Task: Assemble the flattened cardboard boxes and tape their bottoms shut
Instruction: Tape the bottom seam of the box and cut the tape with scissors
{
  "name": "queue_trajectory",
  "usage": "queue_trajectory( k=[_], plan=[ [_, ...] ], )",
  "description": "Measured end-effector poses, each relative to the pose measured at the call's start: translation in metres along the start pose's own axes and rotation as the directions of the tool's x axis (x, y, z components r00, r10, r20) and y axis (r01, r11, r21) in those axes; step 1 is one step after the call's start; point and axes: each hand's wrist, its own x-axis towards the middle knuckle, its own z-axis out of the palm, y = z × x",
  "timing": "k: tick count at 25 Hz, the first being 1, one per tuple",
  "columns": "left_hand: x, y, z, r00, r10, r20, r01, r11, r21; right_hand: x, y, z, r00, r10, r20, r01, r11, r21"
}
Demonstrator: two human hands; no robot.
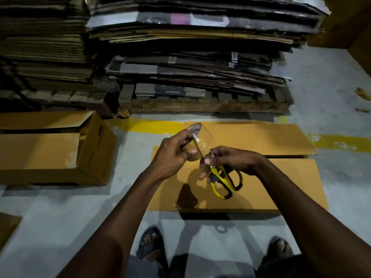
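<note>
Left hand: the left hand [174,155] is curled round a clear tape roll [197,141], thumb on its near side, held up over the floor in the middle of the scene.
Right hand: the right hand [232,159] pinches the loose tape end at the roll's right edge, and its other fingers hold yellow-and-black scissors [226,183] whose handles hang down.
Task box: the closed box [281,177] lies on the floor below both hands, its flaps folded flat with a dark gap between them.
Second box: an open box [40,153] sits on the left, its flaps partly raised.
Far side: flattened cardboard stacks [200,57] rest on a wooden pallet [200,108].
Floor: a yellow line [152,126] runs beyond the closed box.
Near edge: sandalled feet [151,245].
</note>
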Motion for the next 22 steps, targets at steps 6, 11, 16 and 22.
queue_trajectory(
  k=[6,11,16,22],
  plan=[
    [0.015,-0.006,0.023,0.981,-0.139,0.132,0.123,0.985,0.122,-0.008,0.006,0.0,0.995,0.097,0.014,-0.097,0.995,0.014],
    [0.022,-0.011,0.042,0.944,-0.328,0.044,0.324,0.943,0.076,0.007,0.022,0.006,0.878,-0.115,-0.464,-0.27,0.681,-0.681],
    [0.027,-0.022,0.035,0.891,-0.453,-0.014,0.45,0.888,-0.093,0.008,0.017,0.001,0.903,-0.044,-0.427,-0.197,0.841,-0.504],
    [0.024,-0.016,0.023,0.891,-0.435,-0.128,0.433,0.9,-0.042,0.025,0.019,-0.006,0.834,-0.242,-0.496,-0.034,0.874,-0.485]
  ],
)
